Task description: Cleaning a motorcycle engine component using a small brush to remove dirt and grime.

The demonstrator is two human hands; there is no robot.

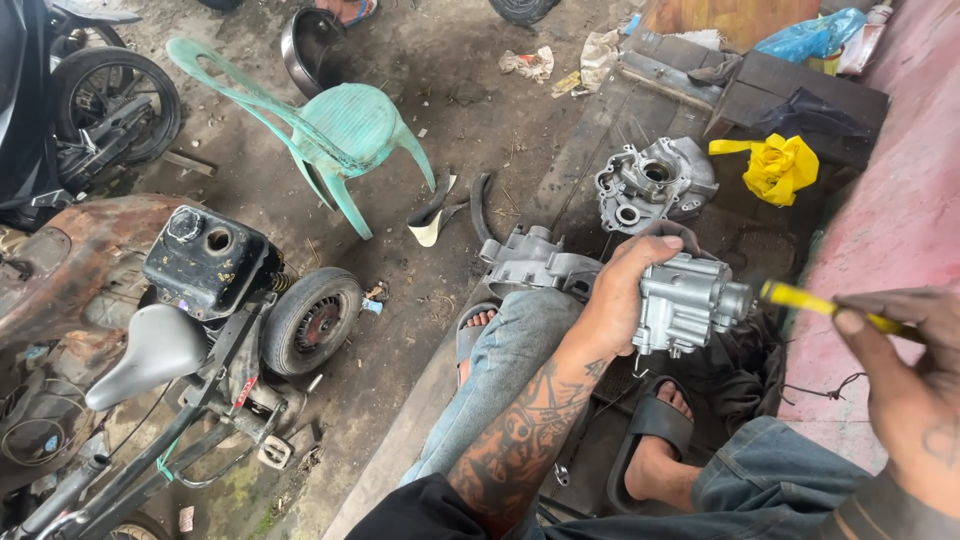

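My left hand [622, 295] grips a small silver metal engine part [690, 300], held above my knees. My right hand [905, 365] holds a thin yellow-handled tool [815, 303] whose tip points at the right side of that part. A second grey engine casing [535, 262] lies on the wooden platform just behind my left hand. Another open crankcase half [655, 182] rests farther back on the platform. My legs in jeans and feet in dark sandals [655, 420] are below the hands.
A teal plastic chair [335, 130] lies tipped on the dirt floor. A stripped scooter frame with a small wheel [310, 320] and black tank [205, 260] stands left. A yellow rag [778, 165] and blue bag [815, 35] lie at the back right beside a pink wall [900, 200].
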